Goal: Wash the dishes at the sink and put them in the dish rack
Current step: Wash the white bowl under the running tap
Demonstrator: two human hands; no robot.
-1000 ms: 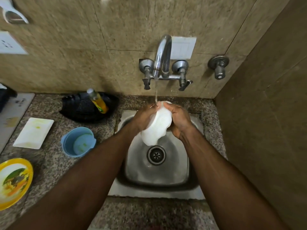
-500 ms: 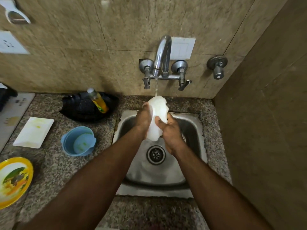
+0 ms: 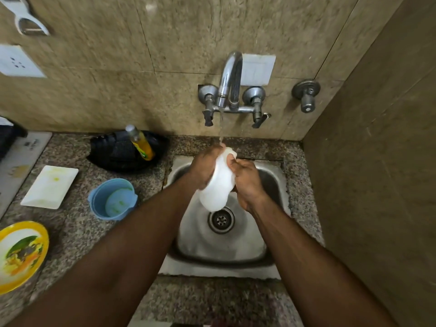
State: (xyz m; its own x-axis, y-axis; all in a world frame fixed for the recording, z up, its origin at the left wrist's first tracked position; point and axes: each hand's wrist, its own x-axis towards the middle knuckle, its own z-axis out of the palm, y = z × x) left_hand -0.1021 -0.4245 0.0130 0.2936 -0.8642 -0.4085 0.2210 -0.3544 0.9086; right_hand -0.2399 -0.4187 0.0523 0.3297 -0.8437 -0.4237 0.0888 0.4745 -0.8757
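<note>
both hands close on a white dish, held on edge over the sink: the left hand wraps its left side, fingers curled behind it, and the right hand clamps the right side with the thumb pressed on the front near the top. the dish hangs above the drain, clear of the basin floor, its upper rim directly under the thin stream falling from the tap. this looks like the rinse of this one piece, water meeting the top edge and running down.

outward on the counter to the left wait a blue cup, a white rectangular tray and a yellow-rimmed plate, all showing smears, so most of the washing seems still ahead. a black rack-like basket sits by the wall with a yellow soap bottle leaning in it.

next, i judge, the dish needs turning so the stream reaches every face, then a firm one-handed hold to carry it left to the rack; wet plastic may slip.
</note>
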